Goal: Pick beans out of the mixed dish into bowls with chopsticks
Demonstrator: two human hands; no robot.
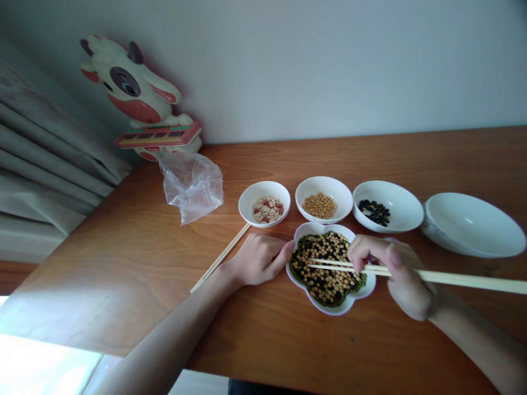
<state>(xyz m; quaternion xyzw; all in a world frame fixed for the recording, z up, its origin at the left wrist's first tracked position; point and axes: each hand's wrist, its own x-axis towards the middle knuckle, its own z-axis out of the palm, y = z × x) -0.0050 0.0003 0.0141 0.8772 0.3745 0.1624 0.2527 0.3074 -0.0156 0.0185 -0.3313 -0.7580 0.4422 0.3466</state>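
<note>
My right hand (397,271) grips a pair of light chopsticks (465,278), whose tips rest among the beans in a white flower-shaped dish (335,310). Yellow, black and green beans (329,274) lie mixed in that dish. At its left edge, my left hand (263,257) has curled fingers and the thumb on the rim. Behind the dish stand white bowls: one bowl (246,207) with pale and reddish flat seeds, one bowl (302,190) of yellow beans, and one bowl (405,211) holding some black beans.
A larger white bowl (473,225) stands at the right with nothing visible inside. Another pair of chopsticks (220,258) lies left of my left hand. Farther back are a crumpled plastic bag (192,186) and a cow-shaped toy (152,104) by the wall. A curtain (49,170) hangs at left.
</note>
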